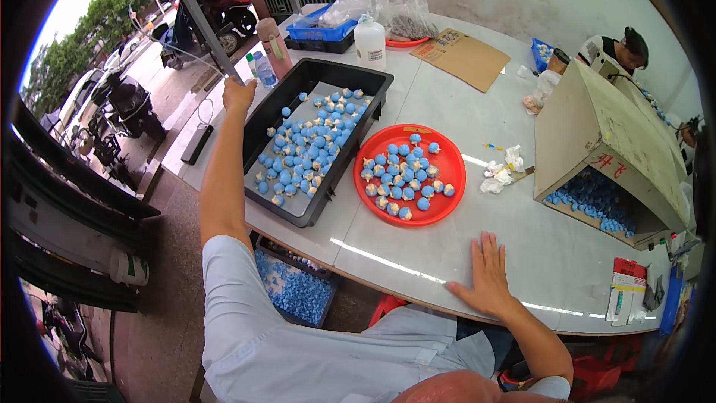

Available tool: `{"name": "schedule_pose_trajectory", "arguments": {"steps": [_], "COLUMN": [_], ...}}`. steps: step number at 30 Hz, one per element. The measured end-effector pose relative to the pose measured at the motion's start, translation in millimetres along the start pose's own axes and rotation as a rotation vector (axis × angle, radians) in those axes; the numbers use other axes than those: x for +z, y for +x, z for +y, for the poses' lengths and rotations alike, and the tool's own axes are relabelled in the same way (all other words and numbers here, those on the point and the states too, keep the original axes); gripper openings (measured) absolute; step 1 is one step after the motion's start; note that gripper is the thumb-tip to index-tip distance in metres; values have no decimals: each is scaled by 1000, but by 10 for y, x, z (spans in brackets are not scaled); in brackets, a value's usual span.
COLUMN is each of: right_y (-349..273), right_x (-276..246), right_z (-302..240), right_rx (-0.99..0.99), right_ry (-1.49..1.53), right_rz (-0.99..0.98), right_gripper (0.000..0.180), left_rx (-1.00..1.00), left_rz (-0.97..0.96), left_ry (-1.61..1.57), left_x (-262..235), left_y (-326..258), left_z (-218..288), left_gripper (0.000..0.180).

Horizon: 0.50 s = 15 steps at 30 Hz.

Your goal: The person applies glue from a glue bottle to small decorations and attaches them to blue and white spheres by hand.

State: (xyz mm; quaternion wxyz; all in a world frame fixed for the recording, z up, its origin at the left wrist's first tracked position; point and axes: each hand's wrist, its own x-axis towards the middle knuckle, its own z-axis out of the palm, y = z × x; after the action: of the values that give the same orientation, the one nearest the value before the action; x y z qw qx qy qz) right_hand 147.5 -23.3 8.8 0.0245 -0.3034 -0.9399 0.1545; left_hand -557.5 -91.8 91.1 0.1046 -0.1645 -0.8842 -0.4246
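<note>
My left hand (pixel 239 95) reaches out to the table's far left edge. Its fingers close around the lower end of a grey metal pole (pixel 206 26), partly hidden there. Flat on the table near the front edge lies my right hand (pixel 488 280), fingers spread, holding nothing. Beside my left forearm stands a black tray (pixel 317 213) with many small blue balls (pixel 304 142), several with cream-coloured tufts. Between that tray and my right hand, a round red tray (pixel 440 209) carries more such balls (pixel 403 172).
A beige box housing (pixel 597 116) with blue pieces (pixel 593 205) inside stands at right; a person (pixel 630 48) sits behind it. Crumpled tissues (pixel 503 172), cardboard (pixel 462 60), a white bottle (pixel 370 43) and a pink flask (pixel 274 48) are on the table. Below sits a bin of blue bits (pixel 298 287).
</note>
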Motion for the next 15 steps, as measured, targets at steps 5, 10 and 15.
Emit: {"name": "schedule_pose_trajectory", "arguments": {"steps": [5,10,15], "right_y": [-34,-46,48], "right_x": [3,40,73], "right_z": [-119,-148,-178], "right_rx": [-15,24,-11], "right_ry": [-104,-150,-88], "right_rz": [-136,-126,-121], "right_gripper": [114,114,112], "left_rx": [30,171,516], "left_rz": [1,-95,26], "left_ry": [98,42,85], "left_x": [365,847,534], "left_y": [571,1049,2016], "left_z": [-178,-279,-792], "left_gripper": [87,88,66]}}
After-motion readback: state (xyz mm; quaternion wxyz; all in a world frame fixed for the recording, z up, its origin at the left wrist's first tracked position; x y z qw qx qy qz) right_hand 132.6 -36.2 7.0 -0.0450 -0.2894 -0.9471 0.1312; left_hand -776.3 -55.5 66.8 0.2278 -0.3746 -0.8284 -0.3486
